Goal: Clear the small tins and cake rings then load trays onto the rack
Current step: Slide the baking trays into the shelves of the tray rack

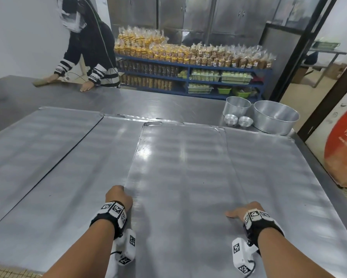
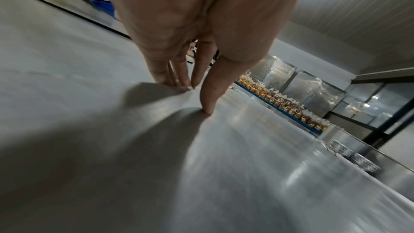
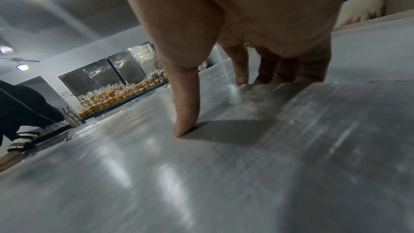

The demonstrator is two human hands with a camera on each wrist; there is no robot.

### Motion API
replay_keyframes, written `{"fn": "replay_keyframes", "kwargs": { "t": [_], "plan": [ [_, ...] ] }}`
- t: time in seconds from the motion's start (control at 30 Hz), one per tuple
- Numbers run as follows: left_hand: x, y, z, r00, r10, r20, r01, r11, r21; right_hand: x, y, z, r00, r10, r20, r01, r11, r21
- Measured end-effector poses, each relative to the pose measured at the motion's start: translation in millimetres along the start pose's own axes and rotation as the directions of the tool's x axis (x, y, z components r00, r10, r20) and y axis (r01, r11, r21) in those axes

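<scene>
**Both hands on the top tray; tins and rings parked at the far right**

Four flat metal trays show on the steel counter (image 1: 168,101): one at far left (image 1: 38,141), one beside it (image 1: 84,167), a raised top tray (image 1: 180,167) overlapping that one, and one (image 1: 269,177) under its right edge; all are thin, brushed and dull grey, with rolled rims and rounded corners; a few dark specks sit near the top tray's far left corner.

The left hand (image 1: 118,196) grips the top tray's left edge, fingers (image 2: 179,70) pressed together and curled down over the rim, thumb tip on the upper face; the right hand (image 1: 243,212) holds the right edge the same way, fingers (image 3: 311,70) together over the rim, thumb planted on top.

At the counter's far right stand two cake rings, a taller narrow one (image 1: 237,106) and a wide shallow one (image 1: 275,117), both bright metal; in front of them sit two short stacks of small tins (image 1: 238,120), round and fluted, their count not readable.

A second person (image 1: 90,47) in a dark, white-striped top leans on the far side, both hands on the counter; behind, a blue shelf (image 1: 188,66) carries many clear bags of baked goods; printed writing on a sack (image 1: 345,147) at right is cut off and unreadable.
</scene>
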State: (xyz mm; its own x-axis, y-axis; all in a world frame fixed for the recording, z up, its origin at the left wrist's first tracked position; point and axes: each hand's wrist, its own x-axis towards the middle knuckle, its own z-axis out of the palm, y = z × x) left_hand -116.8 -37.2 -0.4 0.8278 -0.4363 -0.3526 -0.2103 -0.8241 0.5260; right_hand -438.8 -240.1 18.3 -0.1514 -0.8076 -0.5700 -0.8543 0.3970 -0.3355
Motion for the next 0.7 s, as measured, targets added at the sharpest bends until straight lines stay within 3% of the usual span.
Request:
{"fn": "replay_keyframes", "kwargs": {
  "t": [0.27,0.43,0.53,0.7],
  "plan": [
    [7,10,4,0.988,-0.151,-0.035,0.151,0.988,-0.007,7,1,0,0.997,-0.057,0.048,0.06,0.995,-0.076],
    [-3,11,4,0.956,-0.284,-0.076,0.29,0.953,0.092,18,7,7,0.995,-0.074,0.068,0.077,0.996,-0.036],
    [1,6,13,0.94,-0.341,-0.001,0.341,0.94,0.003,13,5,1,0.994,-0.061,0.093,0.062,0.998,-0.011],
    [0,-4,9,0.947,-0.302,0.112,0.313,0.945,-0.097,8,6,-6,0.994,-0.05,0.1,0.045,0.998,0.049]
  ]
}}
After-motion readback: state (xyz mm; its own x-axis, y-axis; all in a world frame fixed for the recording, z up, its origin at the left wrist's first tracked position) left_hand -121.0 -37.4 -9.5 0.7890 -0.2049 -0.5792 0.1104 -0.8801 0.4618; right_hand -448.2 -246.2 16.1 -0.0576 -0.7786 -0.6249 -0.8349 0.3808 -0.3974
